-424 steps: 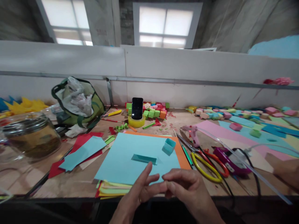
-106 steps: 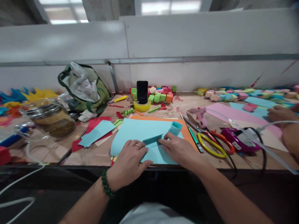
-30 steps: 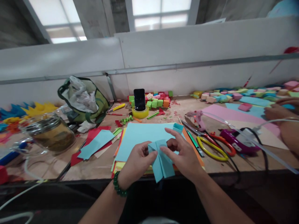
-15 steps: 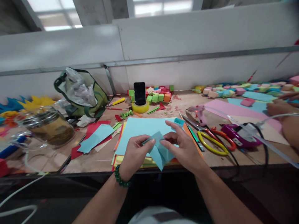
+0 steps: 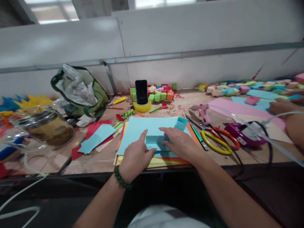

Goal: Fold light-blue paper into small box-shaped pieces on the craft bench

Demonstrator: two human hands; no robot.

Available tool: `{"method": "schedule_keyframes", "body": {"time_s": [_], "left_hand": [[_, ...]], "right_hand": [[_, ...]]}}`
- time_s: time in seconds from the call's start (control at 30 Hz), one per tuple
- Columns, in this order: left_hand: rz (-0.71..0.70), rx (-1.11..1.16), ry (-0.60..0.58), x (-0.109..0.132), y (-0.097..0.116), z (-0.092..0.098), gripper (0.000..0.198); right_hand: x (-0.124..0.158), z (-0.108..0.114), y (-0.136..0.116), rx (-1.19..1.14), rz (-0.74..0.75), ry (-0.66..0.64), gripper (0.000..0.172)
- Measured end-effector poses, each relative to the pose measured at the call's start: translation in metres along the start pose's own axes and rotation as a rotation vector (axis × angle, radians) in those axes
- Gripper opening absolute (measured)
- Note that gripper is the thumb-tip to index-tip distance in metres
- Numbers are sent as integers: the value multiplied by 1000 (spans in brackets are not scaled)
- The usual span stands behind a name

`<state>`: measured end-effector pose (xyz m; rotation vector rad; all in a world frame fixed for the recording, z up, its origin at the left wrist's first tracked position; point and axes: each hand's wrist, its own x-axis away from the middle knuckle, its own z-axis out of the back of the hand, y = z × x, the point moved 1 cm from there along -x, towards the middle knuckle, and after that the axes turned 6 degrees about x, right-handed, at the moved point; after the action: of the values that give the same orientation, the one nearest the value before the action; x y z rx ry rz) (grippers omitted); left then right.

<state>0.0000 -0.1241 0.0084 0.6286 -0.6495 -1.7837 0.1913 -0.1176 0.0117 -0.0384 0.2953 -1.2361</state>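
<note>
A folded light blue paper piece [image 5: 155, 141] with raised flaps rests on a light blue sheet [image 5: 136, 126], which tops a stack of coloured paper. At its left end is my left hand [image 5: 136, 156], with index finger and thumb spread apart. My right hand [image 5: 180, 142] reaches over its right end, fingers stretched out and partly covering it. Both hands seem to touch the folded paper without gripping it. Just beyond my right fingers stands a small open blue paper box [image 5: 180, 123]. A green bead bracelet [image 5: 121, 180] circles my left wrist.
Scissors [image 5: 216, 142], a pink glue gun [image 5: 203, 114] and a purple device [image 5: 244, 135] with cables lie right. Behind, a phone [image 5: 141, 91] leans near yellow tape [image 5: 142, 107]. Left are paper scraps [image 5: 97, 137], a jar [image 5: 47, 126] and a bag [image 5: 95, 95]. Another person's hand [image 5: 281, 106] is far right.
The folded blue paper has come down from the air onto the stack, its flaps now spread out. Both hands have loosened from their pinch and opened around it. The camera view has shifted slightly.
</note>
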Motion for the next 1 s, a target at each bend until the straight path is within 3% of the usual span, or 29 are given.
{"method": "schedule_keyframes", "body": {"time_s": [0.07, 0.13, 0.23, 0.3, 0.4, 0.53, 0.67, 0.77, 0.87, 1.0], "left_hand": [[-87, -257, 70, 3, 0, 5, 57], [-232, -374, 93, 2, 1, 11, 47], [-408, -362, -48, -3, 0, 17, 35], [-423, -329, -143, -7, -3, 17, 34], [-395, -304, -193, -13, -7, 14, 37], [-384, -280, -206, -20, -10, 12, 21], [-276, -225, -177, -29, -11, 13, 18], [-175, -225, -156, -37, -10, 12, 38], [-197, -282, -171, -42, -12, 9, 52], [-251, -368, -156, -41, -13, 3, 47]], "right_hand": [[-2, -4, 1, 72, 12, 44, 53], [-2, -5, 1, 120, 48, 110, 53], [-3, -6, 2, 162, 97, 198, 48], [-2, -7, 3, 159, 94, 241, 47], [3, -8, 6, 101, 89, 316, 46], [16, -2, 6, -34, 134, 443, 24], [17, -4, 5, -134, 66, 232, 37], [8, -12, 7, -109, -130, 79, 39], [1, -17, 5, -60, -226, 25, 34], [-2, -15, -3, 40, -279, -11, 46]]}}
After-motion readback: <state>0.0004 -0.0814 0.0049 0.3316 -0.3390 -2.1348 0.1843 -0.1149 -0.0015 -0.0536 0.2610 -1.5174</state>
